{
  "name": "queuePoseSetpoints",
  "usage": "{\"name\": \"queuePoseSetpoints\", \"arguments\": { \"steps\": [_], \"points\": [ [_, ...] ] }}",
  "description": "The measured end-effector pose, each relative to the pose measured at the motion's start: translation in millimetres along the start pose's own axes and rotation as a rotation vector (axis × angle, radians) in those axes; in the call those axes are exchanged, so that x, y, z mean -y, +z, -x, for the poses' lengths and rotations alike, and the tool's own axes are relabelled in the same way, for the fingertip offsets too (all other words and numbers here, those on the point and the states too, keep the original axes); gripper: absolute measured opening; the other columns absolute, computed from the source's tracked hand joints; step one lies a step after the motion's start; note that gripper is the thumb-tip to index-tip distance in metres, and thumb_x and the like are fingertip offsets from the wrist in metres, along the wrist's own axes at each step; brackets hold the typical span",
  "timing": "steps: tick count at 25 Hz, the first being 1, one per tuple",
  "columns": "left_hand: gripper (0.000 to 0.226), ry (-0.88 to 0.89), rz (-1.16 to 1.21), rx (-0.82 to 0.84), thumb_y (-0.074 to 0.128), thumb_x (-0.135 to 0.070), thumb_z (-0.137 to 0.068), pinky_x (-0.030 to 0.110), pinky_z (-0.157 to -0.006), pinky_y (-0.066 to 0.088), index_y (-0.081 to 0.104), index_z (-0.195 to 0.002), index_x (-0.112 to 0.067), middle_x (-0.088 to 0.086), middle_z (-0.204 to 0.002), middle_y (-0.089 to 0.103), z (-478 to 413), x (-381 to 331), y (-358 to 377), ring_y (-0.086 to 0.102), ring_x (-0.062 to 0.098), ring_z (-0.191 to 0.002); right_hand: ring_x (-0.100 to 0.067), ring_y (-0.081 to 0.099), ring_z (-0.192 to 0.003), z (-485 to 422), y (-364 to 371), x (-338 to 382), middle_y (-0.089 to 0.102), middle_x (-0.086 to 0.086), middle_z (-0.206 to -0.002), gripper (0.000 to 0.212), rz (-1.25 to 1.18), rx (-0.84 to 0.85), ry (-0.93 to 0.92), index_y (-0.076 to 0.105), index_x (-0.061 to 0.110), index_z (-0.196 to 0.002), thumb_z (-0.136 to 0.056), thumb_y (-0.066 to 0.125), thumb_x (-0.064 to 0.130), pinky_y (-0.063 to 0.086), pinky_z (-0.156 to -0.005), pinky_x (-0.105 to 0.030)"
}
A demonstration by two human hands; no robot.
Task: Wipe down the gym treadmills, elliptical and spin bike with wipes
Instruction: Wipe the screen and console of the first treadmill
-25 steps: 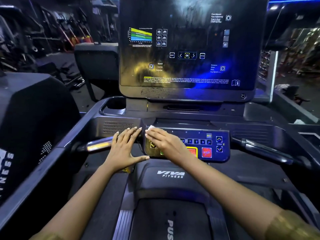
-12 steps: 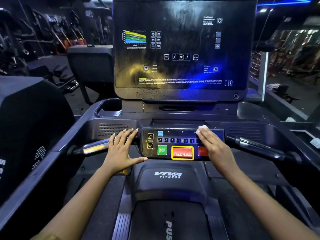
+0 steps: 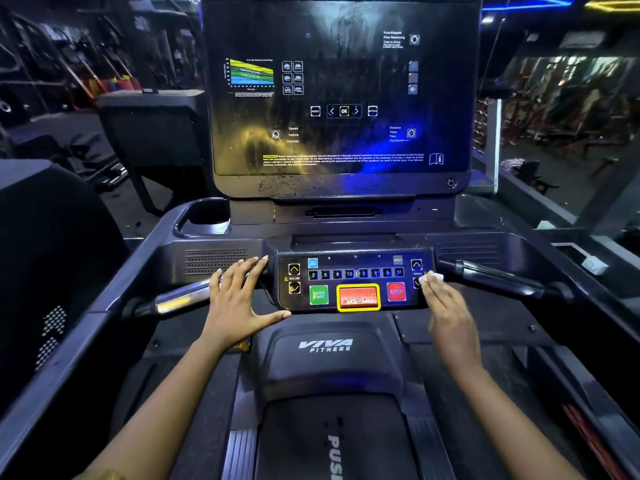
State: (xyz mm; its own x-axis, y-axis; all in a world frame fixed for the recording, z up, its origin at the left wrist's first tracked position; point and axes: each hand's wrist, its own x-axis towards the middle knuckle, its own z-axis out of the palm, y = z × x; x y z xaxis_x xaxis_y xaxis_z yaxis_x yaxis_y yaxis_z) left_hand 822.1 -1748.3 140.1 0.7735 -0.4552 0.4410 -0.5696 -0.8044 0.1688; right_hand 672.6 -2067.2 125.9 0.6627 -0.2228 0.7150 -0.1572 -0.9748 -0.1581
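Note:
I stand at a dark Viva Fitness treadmill with a tall console screen (image 3: 343,98). Below it is the button panel (image 3: 353,271) with green, red and number keys. My right hand (image 3: 446,313) lies with straight fingers at the panel's right edge and presses a white wipe (image 3: 435,277) onto it; only a bit of the wipe shows past the fingertips. My left hand (image 3: 239,303) rests flat with spread fingers to the left of the panel, over the inner end of the silver left handle (image 3: 176,301).
A black right handle (image 3: 498,277) juts out just beyond the wipe. A cup holder (image 3: 204,216) sits at the console's back left. Another treadmill's dark housing (image 3: 52,237) stands close on the left. A small white item (image 3: 594,265) lies on the ledge at right.
My right hand slid the wipe across the button panel from its left end to its right edge. My left hand stayed in place.

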Motion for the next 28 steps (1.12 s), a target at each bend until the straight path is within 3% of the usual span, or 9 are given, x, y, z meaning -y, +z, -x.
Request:
{"name": "queuePoseSetpoints", "arguments": {
  "steps": [5,10,13,16,19,23,26,28],
  "points": [
    [0.103,0.003,-0.001,-0.017,0.021,-0.091,-0.069,0.046,-0.107,0.014,0.036,-0.142,-0.020,0.008,-0.138,0.046,0.5,-1.6,-0.9,0.031,0.025,-0.130,-0.034,0.063,-0.081,15.0,3.9,44.8,0.066,-0.018,-0.110,0.060,-0.064,-0.069,0.211,0.064,-0.009,-0.109,-0.052,0.072,-0.024,0.056,-0.071,-0.039],
    [0.103,-0.003,0.029,-0.007,0.020,-0.092,-0.068,0.046,-0.109,0.012,0.037,-0.141,-0.021,0.006,-0.139,0.046,1.4,-2.0,-2.6,0.033,0.026,-0.132,-0.031,0.066,-0.082,10.6,8.6,108.3,0.069,-0.017,-0.104,0.051,-0.127,-0.085,0.260,0.067,-0.006,-0.106,-0.058,0.074,-0.020,0.056,-0.071,-0.037],
    [0.101,0.005,0.032,-0.002,0.020,-0.091,-0.070,0.046,-0.108,0.011,0.037,-0.141,-0.021,0.007,-0.137,0.047,1.7,-1.3,-1.8,0.033,0.026,-0.131,-0.032,0.065,-0.090,-5.4,-0.3,87.0,0.069,-0.018,-0.104,0.046,-0.191,-0.205,0.374,0.067,-0.005,-0.107,-0.065,0.062,-0.024,0.052,-0.083,-0.040],
    [0.100,0.008,0.036,-0.009,0.018,-0.090,-0.071,0.046,-0.107,0.012,0.037,-0.140,-0.020,0.007,-0.136,0.048,0.3,-0.9,-1.6,0.031,0.024,-0.130,-0.040,0.063,-0.086,-27.0,4.5,56.7,0.068,-0.022,-0.101,0.040,-0.123,-0.298,0.496,0.067,-0.008,-0.104,-0.069,0.052,-0.021,0.053,-0.080,-0.045],
    [0.099,0.007,0.036,-0.014,0.018,-0.089,-0.071,0.047,-0.106,0.013,0.037,-0.140,-0.021,0.006,-0.136,0.048,0.1,0.2,-0.3,0.031,0.023,-0.130,-0.037,0.063,-0.079,-29.6,17.6,88.2,0.068,-0.019,-0.098,0.042,-0.045,-0.234,0.433,0.067,-0.006,-0.103,-0.065,0.064,-0.021,0.056,-0.072,-0.044],
    [0.099,0.011,0.036,-0.016,0.018,-0.089,-0.072,0.049,-0.107,0.014,0.038,-0.140,-0.020,0.005,-0.136,0.047,0.3,0.5,1.0,0.033,0.024,-0.129,-0.027,0.066,-0.082,-16.5,24.1,135.3,0.070,-0.011,-0.098,0.048,-0.099,-0.147,0.338,0.069,-0.001,-0.104,-0.059,0.075,-0.016,0.055,-0.073,-0.032],
    [0.099,0.009,0.038,-0.027,0.017,-0.089,-0.072,0.048,-0.107,0.014,0.038,-0.140,-0.020,0.006,-0.135,0.047,0.8,0.8,1.6,0.034,0.025,-0.129,-0.026,0.066,-0.087,-15.7,17.9,129.6,0.071,-0.010,-0.100,0.044,-0.172,-0.099,0.176,0.070,0.002,-0.104,-0.065,0.069,-0.018,0.048,-0.084,-0.024],
    [0.099,0.009,0.036,-0.032,0.017,-0.089,-0.072,0.048,-0.107,0.014,0.037,-0.139,-0.020,0.005,-0.135,0.045,0.0,0.3,1.6,0.034,0.025,-0.129,-0.027,0.065,-0.091,-30.3,12.2,109.1,0.070,-0.012,-0.101,0.040,-0.233,-0.174,0.312,0.070,0.001,-0.103,-0.070,0.061,-0.020,0.044,-0.089,-0.024]
  ]
}}
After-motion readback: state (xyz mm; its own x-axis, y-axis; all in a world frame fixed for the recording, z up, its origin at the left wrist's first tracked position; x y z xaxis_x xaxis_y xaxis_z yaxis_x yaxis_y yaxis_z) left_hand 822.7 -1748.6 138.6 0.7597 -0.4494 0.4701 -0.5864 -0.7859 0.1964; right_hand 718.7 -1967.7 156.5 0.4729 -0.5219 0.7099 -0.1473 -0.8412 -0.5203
